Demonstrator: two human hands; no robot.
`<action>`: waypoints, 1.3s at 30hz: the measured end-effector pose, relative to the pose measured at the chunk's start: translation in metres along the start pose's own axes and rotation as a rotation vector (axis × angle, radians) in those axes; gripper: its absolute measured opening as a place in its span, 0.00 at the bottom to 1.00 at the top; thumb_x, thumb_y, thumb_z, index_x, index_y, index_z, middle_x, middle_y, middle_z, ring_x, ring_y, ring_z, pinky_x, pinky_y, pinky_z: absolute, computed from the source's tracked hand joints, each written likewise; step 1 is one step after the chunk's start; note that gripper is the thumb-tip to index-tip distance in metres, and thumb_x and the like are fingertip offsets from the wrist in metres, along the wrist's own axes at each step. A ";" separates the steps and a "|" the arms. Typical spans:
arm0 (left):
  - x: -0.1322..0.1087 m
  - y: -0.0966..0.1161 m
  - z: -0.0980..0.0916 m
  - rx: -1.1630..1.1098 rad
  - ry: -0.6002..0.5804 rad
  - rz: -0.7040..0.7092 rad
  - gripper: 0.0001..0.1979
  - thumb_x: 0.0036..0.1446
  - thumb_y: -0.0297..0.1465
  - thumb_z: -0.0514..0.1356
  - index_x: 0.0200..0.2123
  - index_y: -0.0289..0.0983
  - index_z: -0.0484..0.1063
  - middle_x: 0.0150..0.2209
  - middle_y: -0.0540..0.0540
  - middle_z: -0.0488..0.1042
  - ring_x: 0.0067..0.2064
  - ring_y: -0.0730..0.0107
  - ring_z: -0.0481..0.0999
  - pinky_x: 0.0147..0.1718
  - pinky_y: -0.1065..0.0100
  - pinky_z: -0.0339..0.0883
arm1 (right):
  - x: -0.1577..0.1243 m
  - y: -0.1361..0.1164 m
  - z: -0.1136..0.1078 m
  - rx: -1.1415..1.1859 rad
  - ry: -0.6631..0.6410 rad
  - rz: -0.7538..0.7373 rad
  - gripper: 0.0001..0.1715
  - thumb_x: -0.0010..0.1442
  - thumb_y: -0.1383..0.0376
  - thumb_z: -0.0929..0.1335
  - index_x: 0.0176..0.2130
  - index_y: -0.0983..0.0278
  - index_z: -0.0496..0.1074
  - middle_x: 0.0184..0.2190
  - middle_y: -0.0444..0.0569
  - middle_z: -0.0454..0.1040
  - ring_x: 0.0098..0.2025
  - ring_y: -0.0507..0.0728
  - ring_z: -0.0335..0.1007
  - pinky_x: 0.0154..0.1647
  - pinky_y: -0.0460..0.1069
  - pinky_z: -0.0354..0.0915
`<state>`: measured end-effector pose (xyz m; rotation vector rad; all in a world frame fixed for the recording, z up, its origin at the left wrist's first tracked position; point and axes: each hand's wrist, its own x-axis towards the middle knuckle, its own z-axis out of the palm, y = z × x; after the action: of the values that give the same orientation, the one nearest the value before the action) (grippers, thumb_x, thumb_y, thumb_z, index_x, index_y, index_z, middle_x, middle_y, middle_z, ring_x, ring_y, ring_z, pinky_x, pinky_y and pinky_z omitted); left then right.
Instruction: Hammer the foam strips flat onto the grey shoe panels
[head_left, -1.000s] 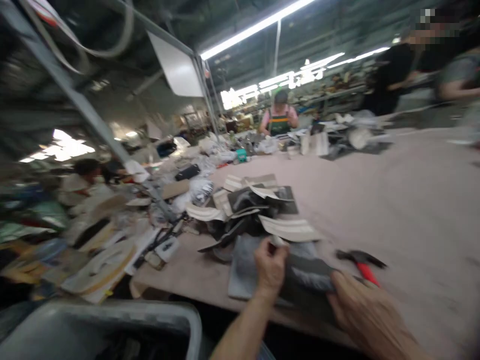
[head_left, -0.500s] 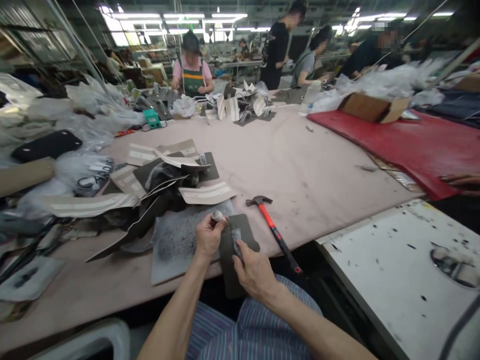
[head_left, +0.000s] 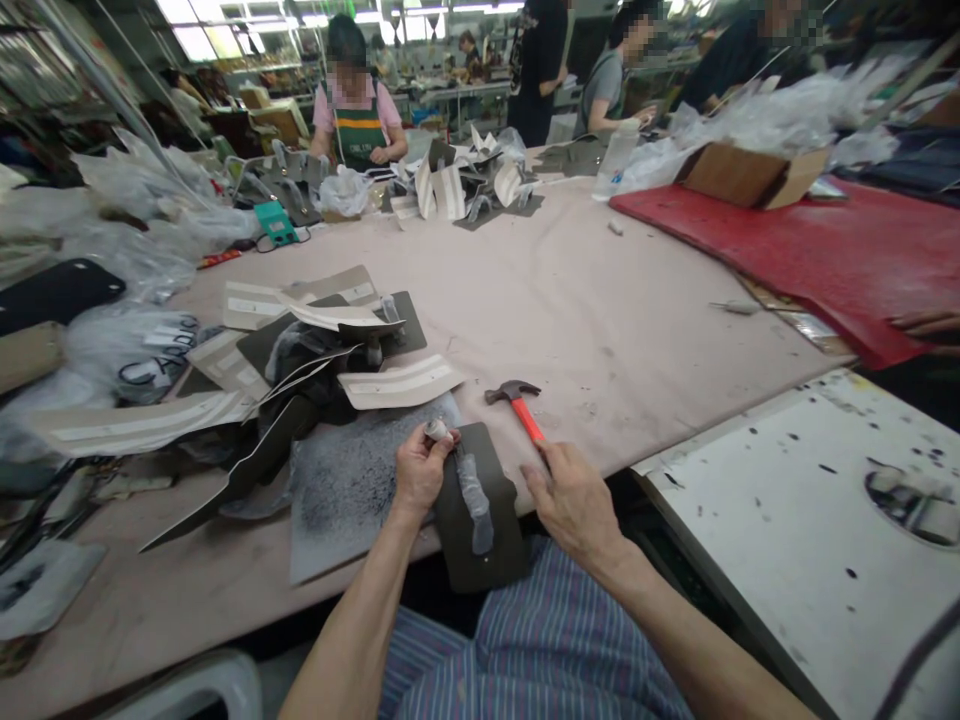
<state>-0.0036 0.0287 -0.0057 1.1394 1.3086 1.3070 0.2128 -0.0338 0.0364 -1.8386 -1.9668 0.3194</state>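
Note:
My left hand (head_left: pixel 420 468) is closed on the top end of a clear strip (head_left: pixel 473 495), with a small grey roll at its fingertips. The strip lies down the middle of a dark grey flat piece (head_left: pixel 495 535) that overhangs the table's near edge. My right hand (head_left: pixel 574 497) rests on the handle of a red-handled hammer (head_left: pixel 517 401), fingers curled over it. The hammer's head lies on the pink tabletop (head_left: pixel 600 310) just right of the dark piece.
A heap of beige and dark cut pieces (head_left: pixel 315 370) lies left of my hands on a speckled grey mat (head_left: pixel 345 480). A red sheet (head_left: pixel 810 250) with a cardboard box (head_left: pixel 750 175) covers the far right. Another person's fingers (head_left: pixel 926 325) rest there. People work at the far end.
The view swung right and settled. My right hand left the strip on the dark piece and moved right onto the hammer handle. My left hand kept its hold.

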 end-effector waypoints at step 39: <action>-0.004 0.005 0.001 0.455 -0.143 0.248 0.06 0.58 0.27 0.58 0.36 0.38 0.75 0.34 0.49 0.78 0.36 0.68 0.77 0.38 0.70 0.67 | 0.016 -0.007 -0.072 0.116 -0.179 -0.128 0.17 0.69 0.54 0.56 0.34 0.62 0.61 0.21 0.44 0.64 0.21 0.53 0.54 0.25 0.50 0.43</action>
<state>-0.0025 0.0251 -0.0007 1.7244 1.4312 1.0999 0.2387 -0.0267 0.1052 -1.6533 -2.1251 0.5627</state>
